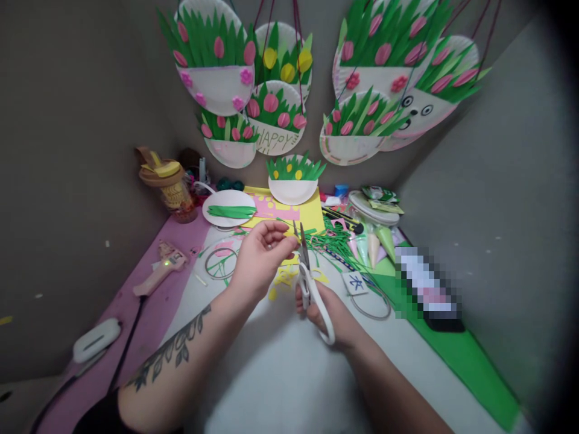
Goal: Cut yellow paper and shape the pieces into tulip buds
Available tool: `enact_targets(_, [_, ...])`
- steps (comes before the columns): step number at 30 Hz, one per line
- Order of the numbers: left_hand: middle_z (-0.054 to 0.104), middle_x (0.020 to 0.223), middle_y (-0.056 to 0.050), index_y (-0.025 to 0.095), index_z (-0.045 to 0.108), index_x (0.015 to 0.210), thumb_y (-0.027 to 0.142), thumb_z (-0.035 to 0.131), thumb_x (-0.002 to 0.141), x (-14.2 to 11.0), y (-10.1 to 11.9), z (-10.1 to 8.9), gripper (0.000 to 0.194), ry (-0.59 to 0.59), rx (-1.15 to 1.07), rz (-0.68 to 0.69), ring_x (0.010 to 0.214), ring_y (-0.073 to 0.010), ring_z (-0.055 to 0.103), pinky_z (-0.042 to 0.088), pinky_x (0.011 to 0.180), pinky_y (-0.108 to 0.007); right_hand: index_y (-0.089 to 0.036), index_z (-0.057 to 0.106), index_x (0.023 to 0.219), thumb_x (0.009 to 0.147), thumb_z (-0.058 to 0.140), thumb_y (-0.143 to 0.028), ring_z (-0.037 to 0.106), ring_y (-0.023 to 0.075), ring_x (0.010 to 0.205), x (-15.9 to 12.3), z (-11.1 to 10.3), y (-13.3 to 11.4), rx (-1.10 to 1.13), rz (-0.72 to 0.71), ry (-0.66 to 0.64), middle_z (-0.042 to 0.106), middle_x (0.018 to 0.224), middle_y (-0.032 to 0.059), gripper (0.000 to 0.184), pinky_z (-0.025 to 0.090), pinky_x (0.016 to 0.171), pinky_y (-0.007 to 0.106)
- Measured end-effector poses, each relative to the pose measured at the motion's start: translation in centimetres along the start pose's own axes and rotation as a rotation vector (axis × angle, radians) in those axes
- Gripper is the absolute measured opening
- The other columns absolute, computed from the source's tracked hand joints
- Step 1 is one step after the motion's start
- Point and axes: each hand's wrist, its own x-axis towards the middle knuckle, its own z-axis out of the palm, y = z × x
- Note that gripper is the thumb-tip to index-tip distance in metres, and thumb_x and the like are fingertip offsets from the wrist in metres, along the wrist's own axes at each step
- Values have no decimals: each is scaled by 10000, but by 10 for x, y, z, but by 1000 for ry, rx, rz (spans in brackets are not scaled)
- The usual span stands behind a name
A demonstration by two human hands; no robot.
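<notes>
My right hand (323,313) is closed around the white handles of a pair of scissors (312,283), whose blades stand slightly apart and point away from me. Close to the blade tips, my left hand (269,250) is closed in a pinch. Whatever lies between its fingertips is too small or hidden to make out. Below and behind the hands lie yellow paper scraps (286,276). A heap of thin green paper strips (335,241) spreads just beyond the scissors.
A glue gun (163,265) with a lit green light and a drink cup (169,187) stand left. Behind are a plate with green paper (230,210) and yellow sheets (312,211). Piping bags (373,247) and a phone (427,289) lie right. Decorated paper plates (217,90) hang on the wall.
</notes>
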Motion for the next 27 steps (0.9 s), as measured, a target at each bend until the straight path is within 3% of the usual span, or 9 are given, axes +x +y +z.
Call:
enact_targets(5, [547, 652, 59, 160, 545, 860, 213, 746, 641, 1, -4, -1, 302, 24, -7, 35, 594, -61, 534, 470, 575, -182, -174, 522, 870, 680, 584, -364, 469, 130, 635, -2, -1, -1, -31, -10, -4, 521, 756, 14, 276, 399, 559, 262])
enact_targets(13, [506, 617, 81, 167, 526, 860, 196, 734, 638, 1, -4, 1, 306, 44, -13, 21, 568, -56, 507, 454, 575, -186, -184, 517, 877, 726, 582, -398, 461, 122, 617, -1, -2, 10, -36, -21, -10, 503, 724, -6, 269, 407, 575, 265])
enact_targets(27, [511, 632, 74, 167, 526, 860, 199, 719, 655, 0, -5, 2, 283, 56, 9, 33, 572, -56, 493, 432, 570, -185, -188, 499, 822, 690, 616, -431, 427, 109, 567, 1, 1, 4, 3, 27, 7, 463, 657, -28, 300, 378, 531, 254])
